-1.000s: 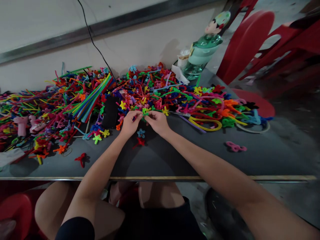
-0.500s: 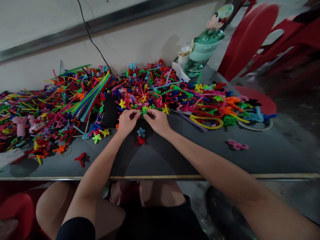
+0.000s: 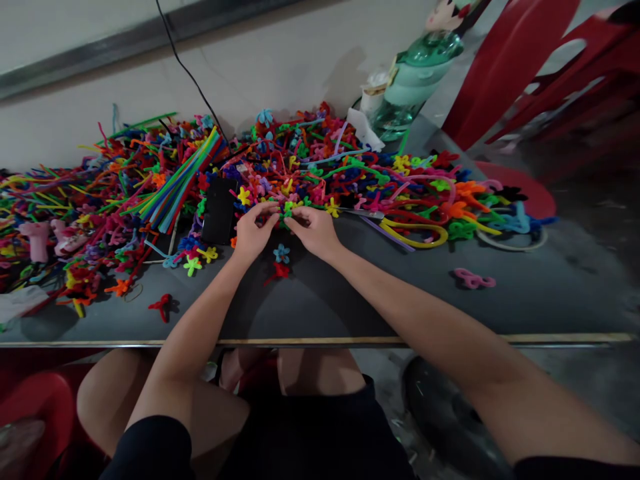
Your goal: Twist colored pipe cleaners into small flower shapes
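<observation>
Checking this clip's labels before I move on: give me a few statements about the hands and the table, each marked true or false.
1. Both hands pinch a small green pipe-cleaner piece between them. True: the left hand and right hand meet on it.
2. A blue flower lies on the table just below the hands. True.
3. The black phone lies right of the right hand. False: it lies left of the left hand.
4. The pink twisted piece sits inside the big pile. False: it lies alone on bare table, to the right.
</observation>
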A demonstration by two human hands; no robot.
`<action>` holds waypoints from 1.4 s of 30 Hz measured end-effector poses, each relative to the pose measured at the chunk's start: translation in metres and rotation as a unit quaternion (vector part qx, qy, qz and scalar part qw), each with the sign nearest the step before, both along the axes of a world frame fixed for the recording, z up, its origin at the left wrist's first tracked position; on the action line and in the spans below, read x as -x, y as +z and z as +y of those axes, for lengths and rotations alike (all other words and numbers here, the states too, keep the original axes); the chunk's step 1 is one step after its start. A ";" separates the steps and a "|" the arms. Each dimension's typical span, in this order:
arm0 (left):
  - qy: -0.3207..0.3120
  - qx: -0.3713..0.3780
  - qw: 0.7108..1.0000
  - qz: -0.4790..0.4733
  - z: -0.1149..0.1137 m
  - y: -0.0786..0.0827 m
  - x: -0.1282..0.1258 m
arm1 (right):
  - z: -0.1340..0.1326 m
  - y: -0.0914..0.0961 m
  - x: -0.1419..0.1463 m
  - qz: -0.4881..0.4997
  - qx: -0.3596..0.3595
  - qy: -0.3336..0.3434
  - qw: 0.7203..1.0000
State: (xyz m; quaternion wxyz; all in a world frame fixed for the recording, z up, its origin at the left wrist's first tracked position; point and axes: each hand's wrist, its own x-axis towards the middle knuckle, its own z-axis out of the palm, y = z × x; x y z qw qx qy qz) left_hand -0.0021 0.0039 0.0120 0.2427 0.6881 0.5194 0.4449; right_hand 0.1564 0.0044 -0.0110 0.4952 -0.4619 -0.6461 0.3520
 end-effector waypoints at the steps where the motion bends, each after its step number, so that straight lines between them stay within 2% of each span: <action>1: 0.000 0.000 1.000 0.006 0.000 0.000 0.000 | 0.000 0.000 0.000 -0.002 -0.001 -0.003 1.000; 8: 0.028 -0.016 0.995 0.098 0.001 0.000 0.002 | 0.000 0.000 0.001 -0.020 -0.010 -0.031 0.999; 15: 0.057 -0.161 0.968 0.184 -0.013 0.009 -0.007 | -0.004 0.007 0.002 -0.002 0.005 -0.062 0.998; 18: 0.057 -0.172 0.964 0.192 -0.017 0.009 -0.012 | -0.004 0.007 0.002 0.004 -0.001 -0.076 0.997; 21: 0.064 -0.156 0.970 0.175 -0.012 0.005 -0.011 | -0.004 0.006 0.002 -0.001 -0.007 -0.075 0.997; 25: 0.036 -0.102 0.983 0.148 -0.001 -0.004 -0.001 | -0.001 0.001 0.001 0.001 -0.009 -0.052 0.999; 30: -0.034 0.029 0.998 0.055 0.006 -0.008 0.005 | 0.005 -0.005 -0.002 0.042 0.015 0.005 0.999; 35: -0.109 0.164 0.977 -0.087 0.008 -0.010 0.007 | 0.006 -0.004 -0.005 0.054 0.035 0.056 0.996; 42: -0.068 0.171 0.960 -0.209 0.011 -0.022 0.002 | 0.010 0.000 -0.003 0.158 0.115 0.072 0.978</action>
